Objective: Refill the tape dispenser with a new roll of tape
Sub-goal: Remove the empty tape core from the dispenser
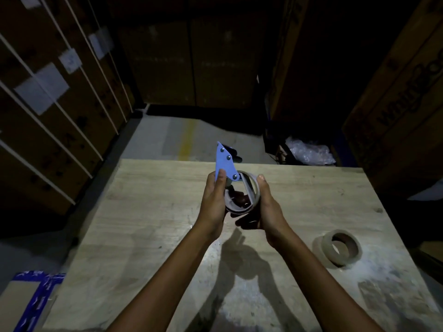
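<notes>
I hold a blue tape dispenser above the wooden table; its pointed blue plate with three rivets sticks up. My left hand grips the dispenser from the left, thumb on the plate. My right hand cups a brown ring of tape at the dispenser's lower part, tilted against the hub. Whether the ring sits on the hub is hidden by my fingers. A second brown tape roll lies flat on the table to the right, well apart from my hands.
Stacked cardboard boxes with white labels rise on the left and more boxes on the right. Crumpled clear plastic lies beyond the table's far edge. A box with blue tape sits at the lower left. The room is dim.
</notes>
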The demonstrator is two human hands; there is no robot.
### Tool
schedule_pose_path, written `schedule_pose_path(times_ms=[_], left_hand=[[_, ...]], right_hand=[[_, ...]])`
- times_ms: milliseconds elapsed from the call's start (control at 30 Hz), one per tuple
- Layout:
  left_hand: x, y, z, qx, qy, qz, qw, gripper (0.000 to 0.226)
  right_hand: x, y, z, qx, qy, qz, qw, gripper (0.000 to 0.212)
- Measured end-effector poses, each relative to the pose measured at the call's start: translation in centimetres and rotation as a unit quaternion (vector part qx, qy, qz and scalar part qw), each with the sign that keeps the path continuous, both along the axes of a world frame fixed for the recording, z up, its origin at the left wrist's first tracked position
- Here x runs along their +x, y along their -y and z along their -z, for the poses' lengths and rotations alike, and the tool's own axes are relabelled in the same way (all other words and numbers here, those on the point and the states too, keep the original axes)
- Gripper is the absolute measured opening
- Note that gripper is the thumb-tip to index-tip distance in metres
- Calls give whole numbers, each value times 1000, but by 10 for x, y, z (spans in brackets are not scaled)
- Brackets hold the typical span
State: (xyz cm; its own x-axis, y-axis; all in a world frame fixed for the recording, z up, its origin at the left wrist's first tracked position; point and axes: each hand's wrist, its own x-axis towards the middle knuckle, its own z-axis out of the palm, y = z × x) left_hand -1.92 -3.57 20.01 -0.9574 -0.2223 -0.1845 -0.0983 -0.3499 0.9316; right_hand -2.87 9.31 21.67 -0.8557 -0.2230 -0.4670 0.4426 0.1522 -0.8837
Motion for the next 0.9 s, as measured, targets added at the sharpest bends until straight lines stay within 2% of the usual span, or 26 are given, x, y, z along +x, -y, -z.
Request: schedule_pose_path(times_ms=[100, 200, 267, 333, 400, 467, 567, 733, 833, 900], left_hand=[[4, 2, 1, -9, -1, -23, 1000, 42], [5, 5, -1, -26, 11, -42, 999, 45], [5, 8, -2, -31, 19, -54, 998, 41], [6, 10, -2, -25, 40, -49, 998, 43], [7, 12, -5, -3, 64, -41, 997, 61], [10, 15, -8, 27, 75, -24, 997, 75], [14, 20, -15, 55, 64, -24, 996, 64], [15, 26, -17, 40, 73, -12, 996, 71], [13, 26, -20, -26, 60, -21, 998, 69], [12, 25, -23, -82, 43, -25, 995, 59]], right_hand=[[1, 12, 4, 92, -93, 56, 990, 89], [3, 21, 11, 91, -171, 148, 970, 74], [3, 26, 8, 1, -149, 178, 973, 57], [3, 31, 4, -86, -116, 157, 977, 47], [3, 37, 4, -134, -90, 154, 975, 40], [4, 44, 3, -163, -57, 193, 966, 34], [3, 49, 1, -190, -15, 246, 950, 27], [3, 49, -3, -227, 11, 286, 931, 25], [2, 48, -5, -202, -17, 311, 928, 25], [2, 47, -4, -155, -84, 319, 931, 26]])
